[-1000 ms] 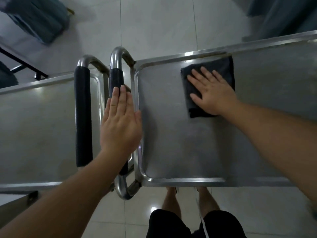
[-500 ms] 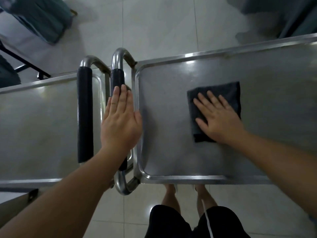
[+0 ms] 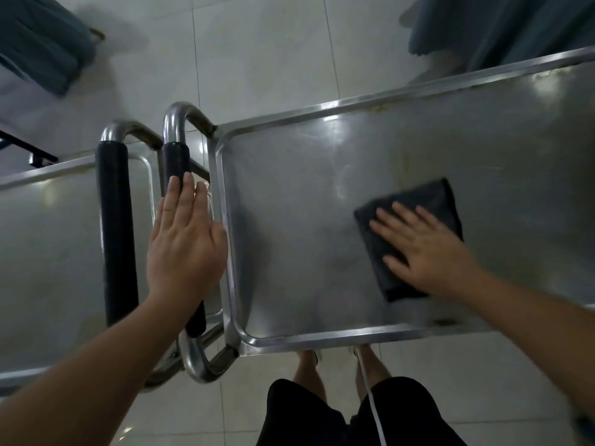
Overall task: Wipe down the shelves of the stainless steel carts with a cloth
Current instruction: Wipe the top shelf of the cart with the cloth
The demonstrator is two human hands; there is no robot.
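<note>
A folded dark grey cloth (image 3: 431,201) lies flat on the top shelf of the right stainless steel cart (image 3: 306,220). My right hand (image 3: 425,249) presses on the cloth with its fingers spread, covering its near right part. My left hand (image 3: 183,243) rests flat, fingers straight and together, on the black-padded push handle (image 3: 175,162) at that cart's left end. The handle's middle is hidden under my palm.
A second steel cart (image 3: 48,252) stands to the left, its own black-padded handle (image 3: 117,233) close beside the first. Teal fabric hangs at the top left (image 3: 42,43) and top right (image 3: 502,27). My legs (image 3: 322,413) stand on the tiled floor at the shelf's near edge.
My right hand has slid the cloth from the shelf's far edge toward me and to the right. My left hand has stayed on the handle.
</note>
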